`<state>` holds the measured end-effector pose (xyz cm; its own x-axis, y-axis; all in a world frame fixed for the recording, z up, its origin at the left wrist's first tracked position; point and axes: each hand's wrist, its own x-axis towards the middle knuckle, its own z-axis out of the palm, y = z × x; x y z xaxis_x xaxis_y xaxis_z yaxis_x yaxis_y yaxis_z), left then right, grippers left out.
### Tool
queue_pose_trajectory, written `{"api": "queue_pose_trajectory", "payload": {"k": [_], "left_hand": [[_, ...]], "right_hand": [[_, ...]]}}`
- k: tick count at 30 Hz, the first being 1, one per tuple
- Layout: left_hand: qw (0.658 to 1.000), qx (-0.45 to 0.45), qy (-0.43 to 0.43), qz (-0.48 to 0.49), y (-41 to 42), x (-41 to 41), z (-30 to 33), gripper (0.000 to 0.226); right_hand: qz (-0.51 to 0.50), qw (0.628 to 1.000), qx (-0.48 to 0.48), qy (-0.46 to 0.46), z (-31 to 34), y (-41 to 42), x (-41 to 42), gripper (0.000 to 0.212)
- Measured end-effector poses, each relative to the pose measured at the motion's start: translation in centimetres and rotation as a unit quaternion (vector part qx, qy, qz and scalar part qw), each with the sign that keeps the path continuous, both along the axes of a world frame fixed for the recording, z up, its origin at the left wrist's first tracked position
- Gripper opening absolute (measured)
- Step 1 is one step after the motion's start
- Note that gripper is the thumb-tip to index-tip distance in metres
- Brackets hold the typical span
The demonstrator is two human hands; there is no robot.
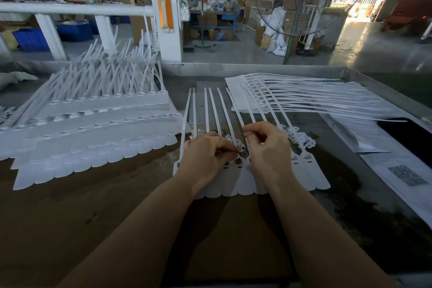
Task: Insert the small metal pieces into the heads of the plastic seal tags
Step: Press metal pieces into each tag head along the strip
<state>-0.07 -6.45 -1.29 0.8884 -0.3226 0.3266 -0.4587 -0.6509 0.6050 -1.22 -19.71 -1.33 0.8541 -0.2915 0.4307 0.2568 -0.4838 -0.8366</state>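
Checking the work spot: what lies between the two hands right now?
In the head view, between the left hand and right hand show the heads of the seal-tag strip and a few small dark metal pieces.

Heads of the middle seal tags [243,184] are covered by the left hand [205,154] and right hand [268,147]. Small metal pieces [242,153] between the fingers are too small to be resolved. Left stack of tags [81,128] is cut off by the frame edge. Background is blurred.
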Motion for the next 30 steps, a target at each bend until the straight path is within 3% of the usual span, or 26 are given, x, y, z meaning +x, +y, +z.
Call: {"api": "queue_pose_trajectory", "payload": {"k": [10,18,30], "left_hand": [[0.986,-0.161,0.021,0.047,0.48,-0.08,0.20,0.016],[1.000,-0.008,-0.014,-0.004,0.43,-0.41,0.09,0.018],[0.998,0.046,-0.009,-0.033,0.45,-0.35,0.12,0.023]], "right_hand": [[0.072,0.997,-0.004,-0.002,0.16,0.50,-0.38,0.018],[0.015,0.999,0.036,-0.008,0.10,0.00,-0.20,0.020],[0.001,0.999,0.032,-0.007,0.20,-0.01,-0.12,0.020]]}}
